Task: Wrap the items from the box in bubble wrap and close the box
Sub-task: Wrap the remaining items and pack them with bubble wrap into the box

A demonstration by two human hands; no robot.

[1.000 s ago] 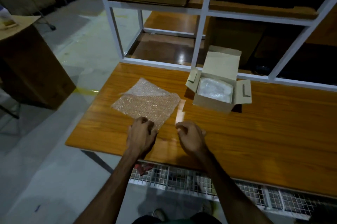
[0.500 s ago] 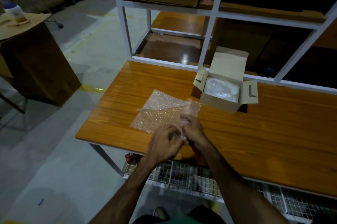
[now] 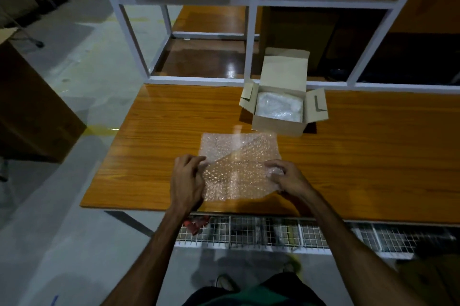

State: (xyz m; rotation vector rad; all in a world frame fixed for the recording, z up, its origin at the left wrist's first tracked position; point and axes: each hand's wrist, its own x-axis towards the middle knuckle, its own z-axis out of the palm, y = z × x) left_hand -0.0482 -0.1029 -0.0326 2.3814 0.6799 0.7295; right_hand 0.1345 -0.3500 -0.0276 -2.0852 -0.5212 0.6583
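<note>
I have the bubble wrap (image 3: 240, 165) lying on the desk (image 3: 361, 156) near its front edge, just short of the box (image 3: 278, 122). One corner region looks folded over, so the sheet is not fully flat yet. My left hand (image 3: 186, 181) pinches its left edge with curled fingers, and my right hand (image 3: 286, 176) has its fingers curled round a bunched bit of the right edge.

The box sits open toward the back of the desk, flaps spread, with a pale plastic-wrapped item (image 3: 278, 106) inside; I can't make out what it is.

I judge this as the spreading step. To do it well, I'd draw the two edges apart evenly, keep the sheet low against the desk and smooth out the fold before letting go, leaving its centre free for the item. Pulling too hard on the bunched side could drag the sheet off the front edge.

Behind the box stands a white shelf frame (image 3: 251, 36).
</note>
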